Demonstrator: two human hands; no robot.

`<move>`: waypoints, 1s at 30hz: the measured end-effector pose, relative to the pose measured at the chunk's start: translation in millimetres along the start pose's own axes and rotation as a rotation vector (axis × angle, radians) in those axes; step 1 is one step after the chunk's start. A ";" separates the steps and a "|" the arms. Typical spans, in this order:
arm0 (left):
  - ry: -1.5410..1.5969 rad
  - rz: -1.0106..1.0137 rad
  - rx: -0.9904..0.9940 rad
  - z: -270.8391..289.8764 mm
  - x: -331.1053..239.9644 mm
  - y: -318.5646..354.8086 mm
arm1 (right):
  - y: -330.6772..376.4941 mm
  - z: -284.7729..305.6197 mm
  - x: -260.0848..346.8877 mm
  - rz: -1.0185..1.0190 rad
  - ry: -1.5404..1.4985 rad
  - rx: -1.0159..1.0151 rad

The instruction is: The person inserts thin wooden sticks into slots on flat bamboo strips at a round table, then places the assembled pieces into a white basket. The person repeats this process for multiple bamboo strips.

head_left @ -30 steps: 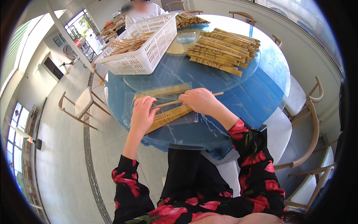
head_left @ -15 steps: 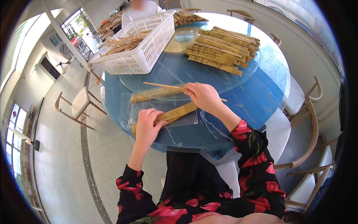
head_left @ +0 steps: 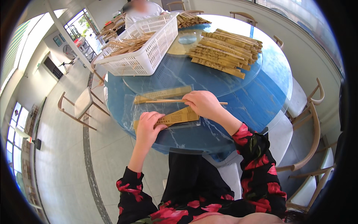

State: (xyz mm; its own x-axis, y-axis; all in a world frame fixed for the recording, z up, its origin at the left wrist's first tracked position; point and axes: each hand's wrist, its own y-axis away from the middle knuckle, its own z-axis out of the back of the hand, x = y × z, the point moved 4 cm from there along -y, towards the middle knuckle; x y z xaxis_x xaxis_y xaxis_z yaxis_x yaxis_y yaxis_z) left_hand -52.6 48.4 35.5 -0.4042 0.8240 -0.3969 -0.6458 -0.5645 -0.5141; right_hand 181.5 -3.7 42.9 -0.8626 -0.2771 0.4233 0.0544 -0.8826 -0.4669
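Note:
My left hand (head_left: 147, 127) is closed on the left part of a printed brown paper chopstick sleeve (head_left: 178, 117), its thumb lying across the paper near the table's front edge. Between the thumb and fingers of my right hand (head_left: 203, 103) is a pair of thin wooden chopsticks (head_left: 164, 101), held almost level just beyond the sleeve. The right hand's lower fingers are close to the sleeve's right end; whether they grip it is hidden. Behind the chopsticks lies a second paper sleeve (head_left: 164, 94), on or in clear plastic film (head_left: 128, 108).
A white slatted basket (head_left: 149, 59) with many loose chopsticks (head_left: 128, 45) stands at the back left of the round glass turntable. Stacked filled sleeves (head_left: 225, 52) lie at the back right, with another pile (head_left: 190, 19) beyond. Someone in white (head_left: 143, 13) sits across; wooden chairs (head_left: 82, 102) surround the blue table.
My right hand has come down toward me, bringing the chopsticks from a slant to nearly level, closer to the sleeve. More of the sleeve's right part now shows broad and flat.

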 end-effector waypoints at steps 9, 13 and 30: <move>-0.149 -0.172 -0.194 21.2 -10.1 5.8 | 4.5 -20.7 11.2 0.137 0.280 0.054; -0.046 -0.151 -0.276 24.5 -5.6 -1.2 | 7.4 -26.5 15.8 0.202 0.366 0.052; 1.975 0.039 -0.498 1.8 14.9 -34.8 | -0.7 9.1 9.3 -0.325 -0.430 0.022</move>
State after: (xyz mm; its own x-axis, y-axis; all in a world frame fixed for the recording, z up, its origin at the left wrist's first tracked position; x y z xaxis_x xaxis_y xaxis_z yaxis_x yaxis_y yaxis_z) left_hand -37.3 80.4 48.8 0.9229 -0.1575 -0.3513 -0.3196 -0.8220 -0.4714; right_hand 178.0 -9.2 54.3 -0.5531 -0.1151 0.8251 -0.1662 -0.9552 -0.2447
